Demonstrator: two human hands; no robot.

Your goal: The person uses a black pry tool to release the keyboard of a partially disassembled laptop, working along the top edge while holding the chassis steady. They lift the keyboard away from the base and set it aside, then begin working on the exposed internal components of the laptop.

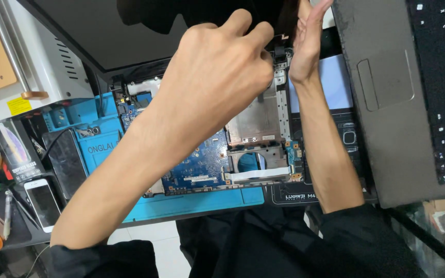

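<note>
Laptop base (243, 154), opened and stripped so its blue circuit board (202, 164) and a white ribbon cable (257, 175) show, lies at the centre of the view on a blue work mat (202, 202). At its 12 o'clock edge the left hand (217, 77) is curled, fingertips pinched together near the hinge corner; what they pinch is too small to tell. Just beside it at 1 o'clock the right hand (307, 38) stands flat and open-palmed against the dark screen panel (104, 36), gripping nothing. The risk, as I judge it, is that a tug at that corner could tear a thin cable or crack a clip, since the panel leans loose and only the palm steadies it. A slip could also drag knuckles across the bare board. At 3 o'clock a grey keyboard cover (387, 103) with its touchpad rests upside down. At 9 o'clock sit a white phone (42, 203) and a white machine (47, 67). The bench is crowded; pale floor tiles show at 6 o'clock.
</note>
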